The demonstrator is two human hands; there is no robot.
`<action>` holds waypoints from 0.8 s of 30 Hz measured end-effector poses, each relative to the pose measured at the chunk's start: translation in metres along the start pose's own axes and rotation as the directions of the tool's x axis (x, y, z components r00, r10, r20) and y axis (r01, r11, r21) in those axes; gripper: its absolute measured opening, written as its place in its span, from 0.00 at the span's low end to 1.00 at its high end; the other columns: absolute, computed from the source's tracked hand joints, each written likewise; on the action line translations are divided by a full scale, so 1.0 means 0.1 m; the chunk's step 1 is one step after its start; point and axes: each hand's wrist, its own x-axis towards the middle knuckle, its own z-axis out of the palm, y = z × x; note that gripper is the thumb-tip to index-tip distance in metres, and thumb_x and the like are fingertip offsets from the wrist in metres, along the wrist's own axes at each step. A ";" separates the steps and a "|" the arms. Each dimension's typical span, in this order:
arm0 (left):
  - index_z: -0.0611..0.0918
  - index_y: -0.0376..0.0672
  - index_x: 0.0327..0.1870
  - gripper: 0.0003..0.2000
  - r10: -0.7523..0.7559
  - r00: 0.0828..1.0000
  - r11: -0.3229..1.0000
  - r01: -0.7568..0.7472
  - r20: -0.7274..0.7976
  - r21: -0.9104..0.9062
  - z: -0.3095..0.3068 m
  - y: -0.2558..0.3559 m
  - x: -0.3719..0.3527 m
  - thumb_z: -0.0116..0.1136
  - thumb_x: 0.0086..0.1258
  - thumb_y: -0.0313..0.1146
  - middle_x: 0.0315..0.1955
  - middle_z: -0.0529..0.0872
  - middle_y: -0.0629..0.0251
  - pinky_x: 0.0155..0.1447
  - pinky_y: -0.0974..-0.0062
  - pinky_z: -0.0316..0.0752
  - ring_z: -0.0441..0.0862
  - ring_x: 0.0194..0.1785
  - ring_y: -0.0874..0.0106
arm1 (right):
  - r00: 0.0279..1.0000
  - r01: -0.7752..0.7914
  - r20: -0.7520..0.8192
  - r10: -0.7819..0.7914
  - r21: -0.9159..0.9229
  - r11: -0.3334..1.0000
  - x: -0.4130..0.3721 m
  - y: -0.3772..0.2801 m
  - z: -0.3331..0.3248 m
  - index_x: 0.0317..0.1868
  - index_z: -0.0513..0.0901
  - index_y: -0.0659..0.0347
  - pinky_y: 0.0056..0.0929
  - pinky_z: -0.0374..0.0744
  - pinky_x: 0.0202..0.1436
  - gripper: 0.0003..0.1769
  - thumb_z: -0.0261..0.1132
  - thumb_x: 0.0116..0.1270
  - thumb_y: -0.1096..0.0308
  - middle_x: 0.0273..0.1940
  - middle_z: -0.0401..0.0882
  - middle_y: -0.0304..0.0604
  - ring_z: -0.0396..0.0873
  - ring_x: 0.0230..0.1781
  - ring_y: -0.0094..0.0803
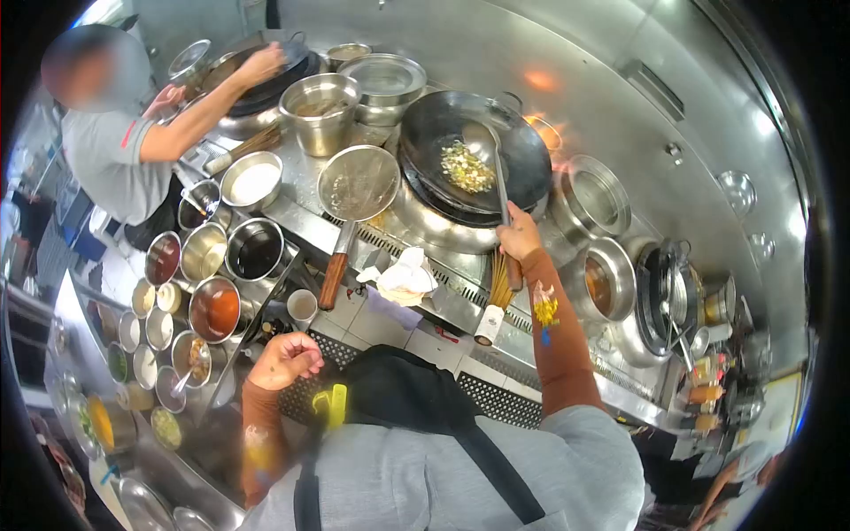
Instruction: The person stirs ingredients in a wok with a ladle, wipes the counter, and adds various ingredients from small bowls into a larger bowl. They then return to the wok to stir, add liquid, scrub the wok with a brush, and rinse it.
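My right hand (521, 237) grips the long handle of a ladle (501, 173), whose bowl rests inside a dark wok (425, 119). Beside the ladle's bowl lies chopped food (467, 168) in white, yellow and green bits. My left hand (285, 361) is drawn in near my body, its fingers curled, and I see nothing in it. The nearest thing to it is a white cup (302, 305). Between my hands, a wood-handled strainer (359, 183) lies across the stove edge, next to a crumpled white cloth (407, 279).
Left of me stand several sauce pots, including one of orange-red sauce (214, 308). A bamboo brush (498, 301) lies below my right hand. Steel pots (595, 199) and a second wok (664, 296) are to the right. Flames (542, 133) rise behind the wok. A co-worker (124, 150) handles another wok.
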 end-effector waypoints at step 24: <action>0.81 0.37 0.35 0.15 0.201 -0.155 0.866 0.489 -0.967 0.102 -2.54 -1.26 -1.72 0.64 0.63 0.42 0.28 0.86 0.50 0.41 0.61 0.79 0.85 0.33 0.55 | 0.165 -0.634 0.968 -0.188 0.251 0.731 -1.46 -2.54 3.02 0.75 0.57 0.61 0.21 0.69 0.15 0.40 0.62 0.63 0.75 0.33 0.76 0.45 0.68 0.15 0.21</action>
